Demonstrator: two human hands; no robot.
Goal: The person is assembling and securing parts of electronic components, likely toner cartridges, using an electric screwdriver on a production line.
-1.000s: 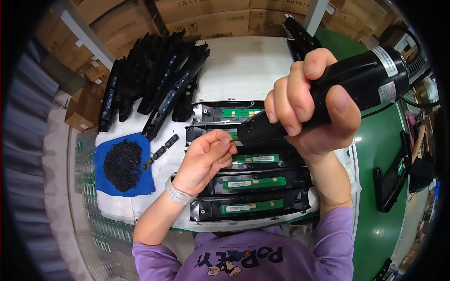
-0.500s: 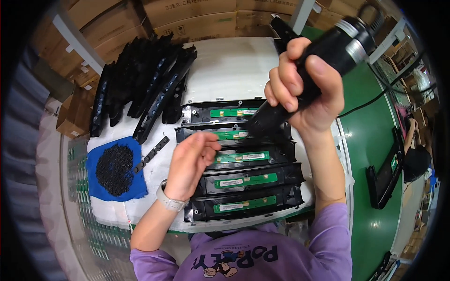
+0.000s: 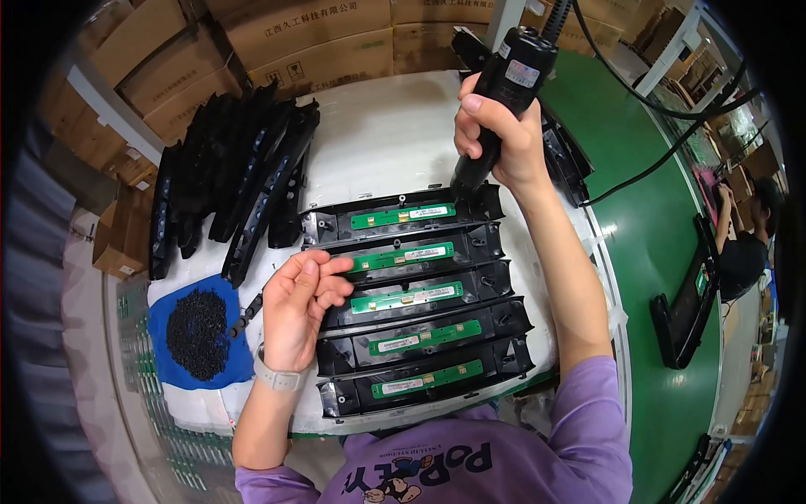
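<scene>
My right hand (image 3: 508, 134) grips a black electric screwdriver (image 3: 504, 92), nearly upright. Its lower end is at the right end of the farthest black plastic housing (image 3: 323, 220), where a green circuit board (image 3: 382, 220) lies inside. Whether the tip touches is hidden. My left hand (image 3: 295, 307) is over the left ends of the second and third housings, fingers curled and index finger stretched toward a board (image 3: 437, 250). Anything in those fingers is too small to make out. Several such housings lie in a row toward me, each with a green board.
A blue cloth (image 3: 239, 365) at left bears a heap of tiny black parts (image 3: 197, 332). Beside it lies a dark strip (image 3: 246, 315). Long black housings (image 3: 269, 197) are piled at the far left. The screwdriver's cable (image 3: 655, 172) runs rightward. Another person (image 3: 743, 252) sits far right.
My right hand has brought the screwdriver down and left, turning it from slanted to nearly upright at the farthest housing. My left hand has shifted slightly left; the view has shifted too.
</scene>
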